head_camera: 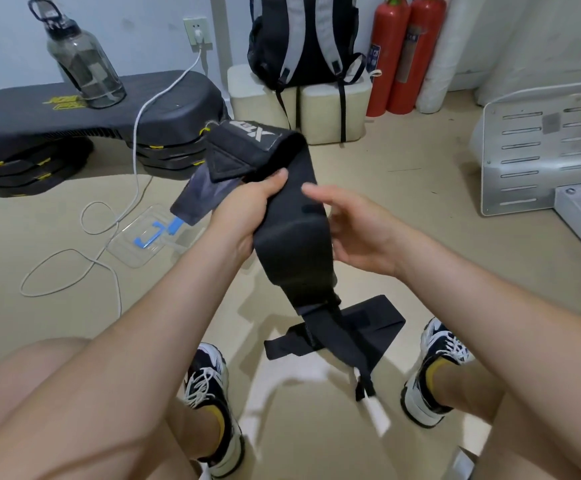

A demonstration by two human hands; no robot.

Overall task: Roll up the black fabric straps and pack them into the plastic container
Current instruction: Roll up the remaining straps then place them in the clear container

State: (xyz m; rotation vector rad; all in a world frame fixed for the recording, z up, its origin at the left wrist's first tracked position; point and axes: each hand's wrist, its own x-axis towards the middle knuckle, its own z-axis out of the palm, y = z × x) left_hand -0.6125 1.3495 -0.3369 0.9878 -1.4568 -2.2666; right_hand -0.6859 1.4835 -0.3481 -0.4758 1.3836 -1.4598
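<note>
A wide black fabric strap [294, 244] hangs in front of me, its white-lettered top end folded over. My left hand [247, 209] grips its upper part, thumb on the front. On the strap's right edge, my right hand [355, 230] has its fingers bent round behind the fabric. The lower end narrows to a thin loop dangling near the floor. A second black strap [368, 323] lies flat on the floor between my feet. The clear plastic container [143, 237], with a blue clip, lies on the floor to the left.
A white cable [116, 223] loops across the floor by the container. A black step platform [74, 123] with a grey water bottle [81, 60] stands at left. A backpack [306, 39], two red fire extinguishers [403, 57] and a white appliance [542, 150] line the back and right.
</note>
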